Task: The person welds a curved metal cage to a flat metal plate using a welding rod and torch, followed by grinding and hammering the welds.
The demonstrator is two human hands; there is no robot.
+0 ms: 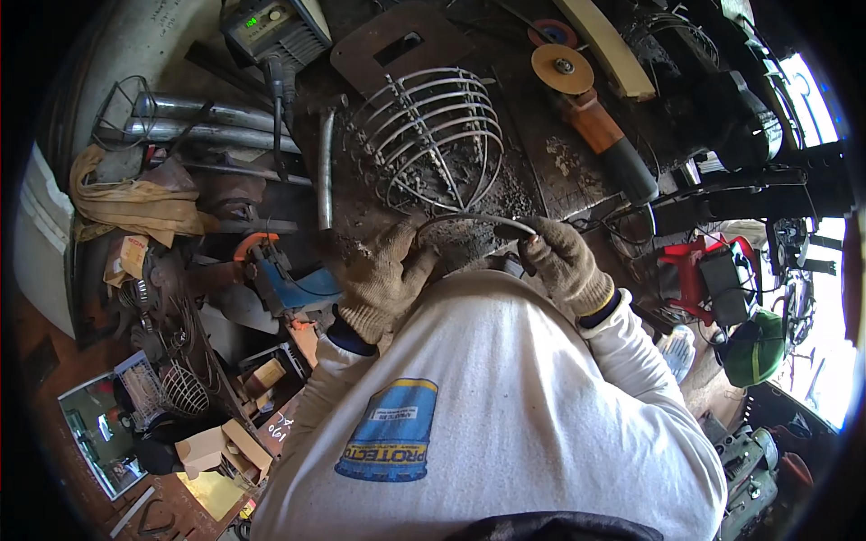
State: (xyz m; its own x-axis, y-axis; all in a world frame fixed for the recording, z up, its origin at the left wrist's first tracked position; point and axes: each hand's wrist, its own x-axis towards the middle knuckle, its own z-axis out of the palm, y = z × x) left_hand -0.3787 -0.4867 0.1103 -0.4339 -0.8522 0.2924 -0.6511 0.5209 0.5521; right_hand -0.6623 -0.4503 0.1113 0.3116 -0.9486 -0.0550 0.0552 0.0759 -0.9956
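Observation:
Both my hands wear tan work gloves and grip a thin curved metal rod by its two ends, close in front of my body. My left hand is closed at the rod's left end, and my right hand pinches the right end. Just beyond the rod, a domed cage of welded metal rods rests on the dark, gritty bench. Rough weld beads run along its ribs. To the left of the cage lies a short metal tube.
An angle grinder lies at the right of the bench, near a wooden bar. A welding machine stands at the far left, by long metal pipes. A yellowish cloth hangs at left; a red stool stands right.

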